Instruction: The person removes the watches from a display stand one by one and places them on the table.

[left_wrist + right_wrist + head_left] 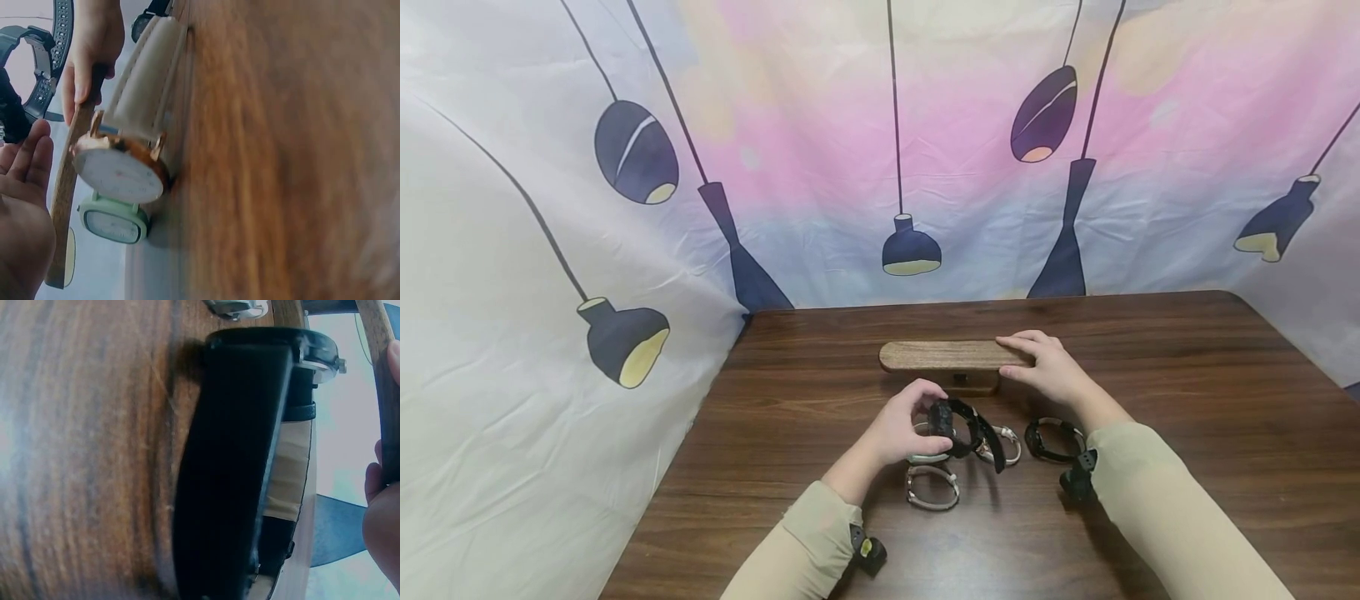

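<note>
My left hand [901,427] pinches a black wristwatch [942,418] between thumb and fingers. The watch is raised above the table, its perforated black strap [62,31] unfastened and one end hanging down. My right hand [1054,368] grips the right end of a wooden bar [940,356], thumb at the near edge and fingers at the far edge. The bar sits across a wooden base [979,388]. Beneath the left hand are a pale-strapped watch with a rose-gold case [119,175] and a mint-green watch [112,226].
A black-strapped watch [231,462] lies on its side under my right forearm. Another pale watch [1013,450] lies just right of the held one. All are on the dark wooden table [760,517]. A printed cloth [820,167] hangs behind the table's far edge.
</note>
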Available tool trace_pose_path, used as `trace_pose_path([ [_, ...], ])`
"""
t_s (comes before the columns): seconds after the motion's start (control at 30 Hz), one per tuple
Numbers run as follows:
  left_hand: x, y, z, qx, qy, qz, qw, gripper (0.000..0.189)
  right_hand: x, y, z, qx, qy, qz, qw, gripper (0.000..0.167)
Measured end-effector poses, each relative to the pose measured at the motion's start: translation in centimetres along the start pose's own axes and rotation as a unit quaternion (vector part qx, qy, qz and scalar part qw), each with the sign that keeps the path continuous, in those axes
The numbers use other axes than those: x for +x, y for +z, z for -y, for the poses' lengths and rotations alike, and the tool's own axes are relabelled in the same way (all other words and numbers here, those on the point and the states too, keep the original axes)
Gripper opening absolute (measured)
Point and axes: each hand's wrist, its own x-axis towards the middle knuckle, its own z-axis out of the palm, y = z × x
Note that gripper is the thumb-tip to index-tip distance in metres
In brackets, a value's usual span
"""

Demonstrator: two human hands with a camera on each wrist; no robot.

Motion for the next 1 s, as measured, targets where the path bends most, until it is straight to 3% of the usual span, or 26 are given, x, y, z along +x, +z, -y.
trace_pose_path([
  [0.23,0.1,0.5,-0.6,0.026,0.013,0.022,0.9993,0.050,0.1,0.0,0.0,0.002,0.001,0.005,1.0000,0.056],
  [1.0,0.1,1.5,-1.5,0.120,-0.001,0.101,0.9876,0.052,-0.1,0.0,0.0,0.003,0.004,0.007,1.0000,0.055],
])
